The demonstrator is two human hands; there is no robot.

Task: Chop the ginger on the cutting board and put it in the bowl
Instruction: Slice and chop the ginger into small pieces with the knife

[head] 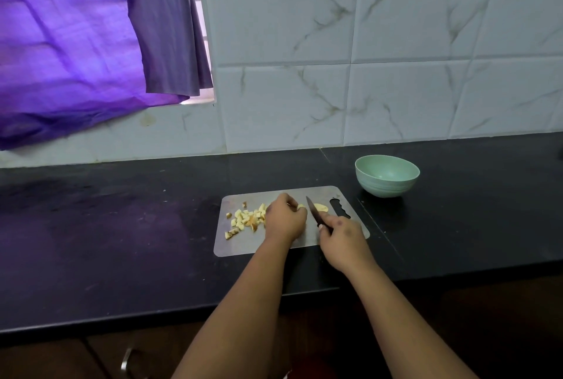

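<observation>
Gripping the knife (pixel 316 213), right hand (pixel 341 237) cuts beside left hand (pixel 285 220), fingers curled pinching ginger (pixel 301 207) on the cutting board (pixel 240 244).

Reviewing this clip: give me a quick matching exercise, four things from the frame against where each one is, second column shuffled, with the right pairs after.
Things:
1. knife
2. bowl
3. chopped ginger
4. curtain

Places:
A. piled on the left part of the cutting board
B. hanging at upper left
C. on the counter, beyond the board's right corner
D. held in the right hand

Pairs: 1-D, 2-C, 3-A, 4-B
</observation>
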